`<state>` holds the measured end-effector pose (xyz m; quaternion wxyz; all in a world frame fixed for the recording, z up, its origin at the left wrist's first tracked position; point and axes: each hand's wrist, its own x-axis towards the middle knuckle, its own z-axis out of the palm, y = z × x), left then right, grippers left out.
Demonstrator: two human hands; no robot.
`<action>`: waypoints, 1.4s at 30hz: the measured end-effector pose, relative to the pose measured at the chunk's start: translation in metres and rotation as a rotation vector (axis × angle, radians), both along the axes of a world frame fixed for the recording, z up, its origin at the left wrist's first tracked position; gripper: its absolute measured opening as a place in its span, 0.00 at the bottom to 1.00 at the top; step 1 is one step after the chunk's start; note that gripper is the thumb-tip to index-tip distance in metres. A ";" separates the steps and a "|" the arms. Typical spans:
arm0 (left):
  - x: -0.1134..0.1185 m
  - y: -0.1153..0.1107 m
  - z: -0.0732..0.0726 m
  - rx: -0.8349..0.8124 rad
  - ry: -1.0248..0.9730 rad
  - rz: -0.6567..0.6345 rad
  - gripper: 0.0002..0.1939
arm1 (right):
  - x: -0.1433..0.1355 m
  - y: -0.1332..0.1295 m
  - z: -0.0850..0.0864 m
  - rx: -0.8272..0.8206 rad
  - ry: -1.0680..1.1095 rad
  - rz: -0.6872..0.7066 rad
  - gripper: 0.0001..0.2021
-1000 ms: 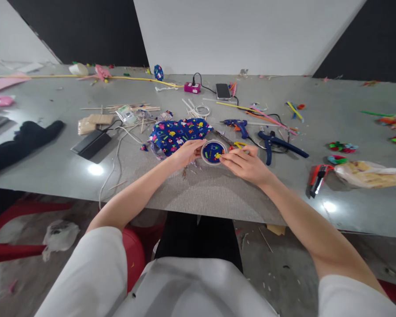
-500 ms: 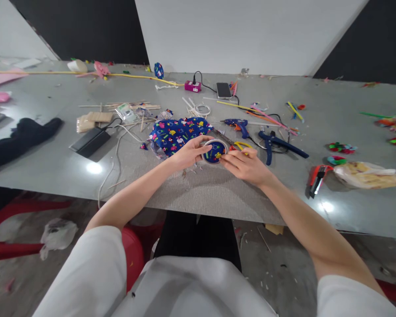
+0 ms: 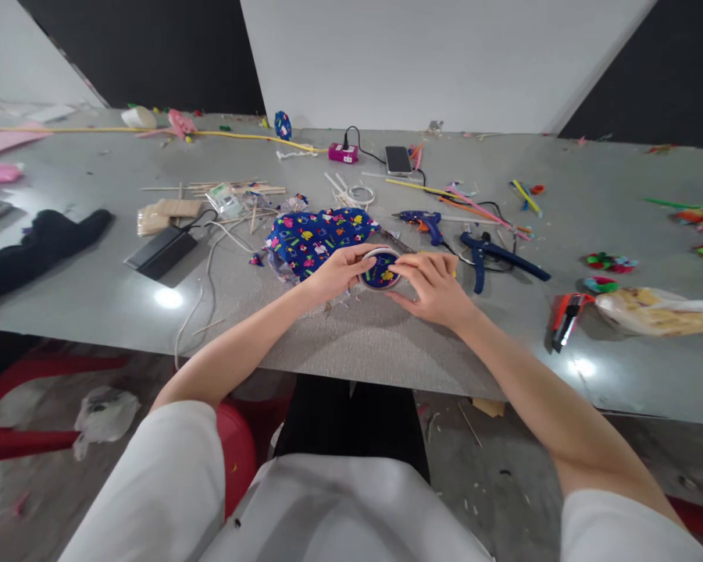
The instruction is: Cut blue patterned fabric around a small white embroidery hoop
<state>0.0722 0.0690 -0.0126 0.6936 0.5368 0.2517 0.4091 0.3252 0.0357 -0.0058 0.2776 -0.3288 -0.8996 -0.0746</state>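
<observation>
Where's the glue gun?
In the head view, the glue gun lies on the table, just right of the patterned blue cloth and beyond the right hand.

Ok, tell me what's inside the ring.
Blue printed fabric shows inside the ring. The left hand and right hand cover parts of its edge; whatever lies beneath the fabric can't be seen.
</observation>
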 end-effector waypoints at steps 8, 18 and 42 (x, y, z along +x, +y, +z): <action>0.001 -0.003 0.003 0.052 0.078 0.011 0.26 | -0.014 0.008 -0.012 -0.366 0.537 -0.112 0.18; 0.000 -0.004 0.005 -0.092 0.082 0.003 0.23 | -0.015 0.012 -0.008 -0.851 0.705 -0.082 0.22; 0.002 -0.002 0.001 0.213 0.275 0.227 0.21 | -0.014 0.008 -0.010 -0.714 0.668 -0.135 0.23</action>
